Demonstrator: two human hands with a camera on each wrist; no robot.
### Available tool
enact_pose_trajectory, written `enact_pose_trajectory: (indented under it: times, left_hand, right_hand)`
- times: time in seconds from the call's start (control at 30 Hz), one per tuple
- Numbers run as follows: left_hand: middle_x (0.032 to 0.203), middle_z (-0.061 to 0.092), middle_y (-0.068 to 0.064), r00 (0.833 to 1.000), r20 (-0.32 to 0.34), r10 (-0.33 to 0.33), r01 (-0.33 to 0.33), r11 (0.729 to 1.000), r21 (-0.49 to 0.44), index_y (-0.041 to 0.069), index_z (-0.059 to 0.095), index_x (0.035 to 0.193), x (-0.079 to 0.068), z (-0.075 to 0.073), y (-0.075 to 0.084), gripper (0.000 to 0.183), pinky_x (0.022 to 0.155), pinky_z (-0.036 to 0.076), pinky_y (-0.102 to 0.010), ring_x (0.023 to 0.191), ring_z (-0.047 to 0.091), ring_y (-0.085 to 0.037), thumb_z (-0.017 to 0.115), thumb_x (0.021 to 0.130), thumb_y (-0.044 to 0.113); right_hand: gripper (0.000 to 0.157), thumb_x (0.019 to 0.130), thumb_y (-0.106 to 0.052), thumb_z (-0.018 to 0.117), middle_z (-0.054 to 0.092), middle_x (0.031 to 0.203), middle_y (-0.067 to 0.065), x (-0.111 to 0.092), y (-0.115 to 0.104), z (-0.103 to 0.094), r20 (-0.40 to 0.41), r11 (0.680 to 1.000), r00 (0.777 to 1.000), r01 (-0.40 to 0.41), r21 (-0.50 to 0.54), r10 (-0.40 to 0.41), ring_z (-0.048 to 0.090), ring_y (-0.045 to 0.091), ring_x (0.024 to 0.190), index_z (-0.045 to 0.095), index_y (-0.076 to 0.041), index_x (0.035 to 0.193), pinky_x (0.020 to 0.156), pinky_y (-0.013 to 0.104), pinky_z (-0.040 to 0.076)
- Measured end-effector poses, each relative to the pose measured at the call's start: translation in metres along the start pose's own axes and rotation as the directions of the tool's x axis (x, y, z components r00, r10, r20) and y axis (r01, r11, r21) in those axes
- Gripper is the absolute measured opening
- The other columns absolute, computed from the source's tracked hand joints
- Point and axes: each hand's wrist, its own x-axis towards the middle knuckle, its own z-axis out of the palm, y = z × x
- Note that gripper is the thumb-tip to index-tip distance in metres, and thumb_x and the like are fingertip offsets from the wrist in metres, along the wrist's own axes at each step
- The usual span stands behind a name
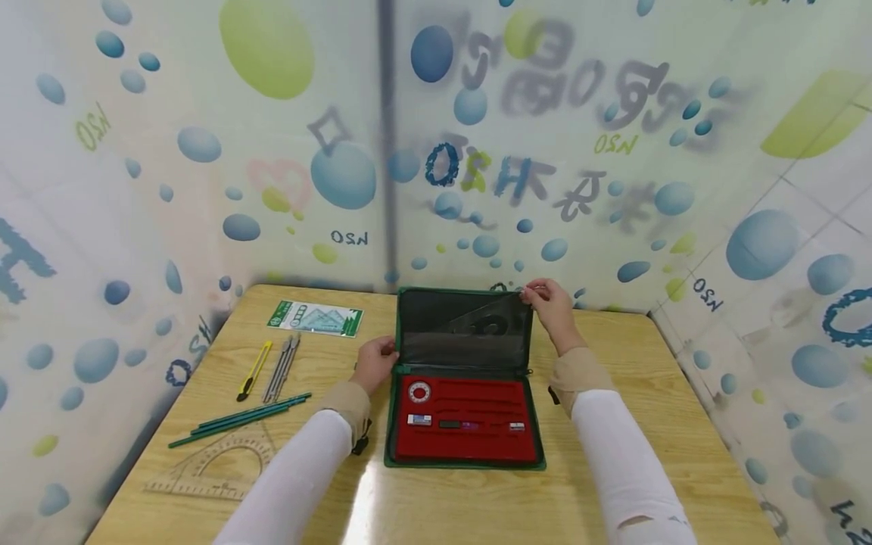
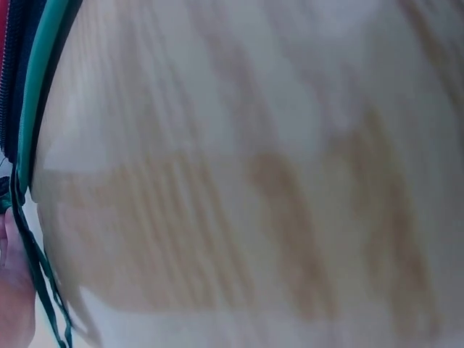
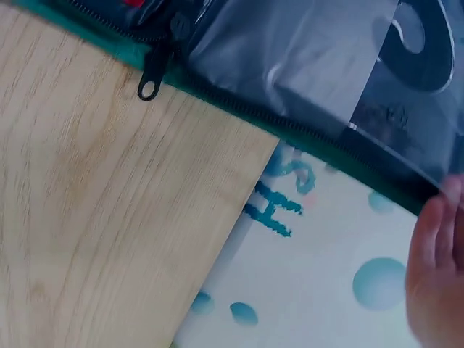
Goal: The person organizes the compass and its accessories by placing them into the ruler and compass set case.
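Note:
A green zippered drawing-set case (image 1: 390,450) lies unfolded in front of me, its lid raised at the back. Behind the clear pocket of the lid sits a transparent set square (image 1: 477,322) with a round cut-out. My right hand (image 1: 555,314) is at the lid's top right corner and appears to pinch the tip of the set square there; the fingertips partly hide it. With my left hand (image 1: 375,363) I grip the case's left edge near the fold. In the red tray (image 1: 470,450) are a white ring-shaped piece (image 1: 419,391), an eraser (image 1: 419,419), a dark small box and a sharpener (image 1: 517,427).
To the left lie a yellow utility knife (image 1: 255,371), several slim silver tools (image 1: 281,369), green pencils (image 1: 238,418) and a large transparent set square with a protractor arc (image 1: 184,484). A printed packet (image 1: 316,318) rests behind them. Patterned curtains (image 1: 341,113) surround the wooden table (image 1: 647,424).

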Motion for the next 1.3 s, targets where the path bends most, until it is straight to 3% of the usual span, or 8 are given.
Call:
enact_pose_trajectory:
  times: [0.1, 0.2, 0.37, 0.47, 0.67, 0.8, 1.1, 1.3]
  left_hand:
    - [0.104, 0.065, -0.024, 1.000, -0.006, 0.022, -0.022, 1.000, 0.004, -0.009, 0.061, 0.118, 0.000, 0.000, 0.001, 0.031, 0.088, 0.051, -0.046, 0.100, 0.061, -0.035, 0.060, 0.087, -0.005]
    - [0.102, 0.065, -0.025, 0.999, -0.006, 0.050, -0.050, 0.999, -0.001, -0.011, 0.061, 0.116, -0.001, 0.001, 0.001, 0.030, 0.087, 0.051, -0.046, 0.099, 0.062, -0.036, 0.060, 0.086, -0.006]
    - [0.099, 0.066, -0.025, 0.998, -0.020, 0.067, -0.068, 0.998, -0.017, -0.011, 0.063, 0.113, -0.001, 0.004, 0.000, 0.028, 0.086, 0.052, -0.045, 0.097, 0.063, -0.035, 0.060, 0.086, -0.007]
    - [0.098, 0.067, -0.023, 0.997, -0.032, 0.073, -0.074, 0.997, -0.023, -0.010, 0.064, 0.111, 0.000, 0.005, 0.000, 0.026, 0.086, 0.052, -0.045, 0.096, 0.063, -0.034, 0.061, 0.086, -0.006]
    - [0.099, 0.068, -0.023, 0.998, -0.042, 0.051, -0.052, 0.998, -0.035, -0.009, 0.065, 0.110, 0.000, 0.005, -0.001, 0.024, 0.085, 0.052, -0.044, 0.096, 0.063, -0.034, 0.061, 0.086, -0.005]
    - [0.099, 0.067, -0.023, 0.997, -0.054, 0.047, -0.049, 0.998, -0.026, -0.009, 0.065, 0.109, 0.000, 0.005, 0.001, 0.024, 0.085, 0.052, -0.044, 0.096, 0.063, -0.034, 0.061, 0.086, -0.004]
    - [0.098, 0.067, -0.022, 0.996, -0.073, 0.041, -0.039, 0.999, 0.032, -0.009, 0.066, 0.108, 0.001, 0.009, 0.002, 0.023, 0.084, 0.052, -0.043, 0.095, 0.063, -0.033, 0.060, 0.086, -0.005]
    - [0.100, 0.067, -0.022, 0.996, -0.078, 0.035, -0.034, 0.999, 0.025, -0.009, 0.066, 0.109, 0.001, 0.009, 0.002, 0.024, 0.084, 0.052, -0.043, 0.095, 0.063, -0.033, 0.060, 0.087, -0.005]
  right_hand:
    - [0.026, 0.097, -0.016, 0.052, 0.066, 0.106, 0.024, 0.001, 0.003, -0.006, 0.092, 0.998, 0.995, 0.049, -0.047, -0.045, 0.065, 0.025, 0.088, 0.061, 0.003, 0.113, 0.078, 0.032, 0.052]
    - [0.023, 0.098, -0.004, 0.047, 0.064, 0.102, 0.024, 0.001, 0.007, -0.010, 0.165, 0.975, 0.980, 0.138, -0.172, -0.109, 0.063, 0.031, 0.088, 0.064, 0.004, 0.111, 0.080, 0.040, 0.052]
    - [0.025, 0.095, 0.004, 0.046, 0.061, 0.092, 0.019, -0.001, 0.010, -0.010, 0.187, 0.920, 0.963, 0.247, -0.303, -0.196, 0.060, 0.030, 0.082, 0.068, 0.002, 0.104, 0.075, 0.042, 0.050]
    - [0.024, 0.095, 0.004, 0.047, 0.061, 0.090, 0.017, -0.003, 0.010, -0.008, 0.172, 0.914, 0.964, 0.248, -0.320, -0.201, 0.059, 0.029, 0.080, 0.070, 0.001, 0.101, 0.073, 0.041, 0.050]
    - [0.027, 0.098, -0.001, 0.043, 0.060, 0.102, 0.016, -0.003, 0.010, -0.003, 0.260, 0.900, 0.956, 0.231, -0.371, -0.138, 0.057, 0.028, 0.087, 0.068, -0.003, 0.106, 0.076, 0.040, 0.049]
    - [0.027, 0.098, -0.001, 0.044, 0.061, 0.106, 0.018, -0.003, 0.011, -0.002, 0.244, 0.915, 0.965, 0.180, -0.362, -0.094, 0.060, 0.030, 0.095, 0.067, -0.002, 0.110, 0.079, 0.041, 0.050]
    - [0.022, 0.098, -0.008, 0.048, 0.064, 0.107, 0.020, -0.009, 0.011, -0.008, 0.264, 0.892, 0.964, 0.152, -0.425, -0.038, 0.063, 0.031, 0.095, 0.060, 0.001, 0.115, 0.080, 0.040, 0.053]
    - [0.013, 0.092, -0.007, 0.059, 0.065, 0.097, 0.016, -0.013, 0.016, -0.012, 0.303, 0.807, 0.943, 0.286, -0.516, -0.140, 0.062, 0.030, 0.089, 0.069, -0.001, 0.098, 0.077, 0.042, 0.052]
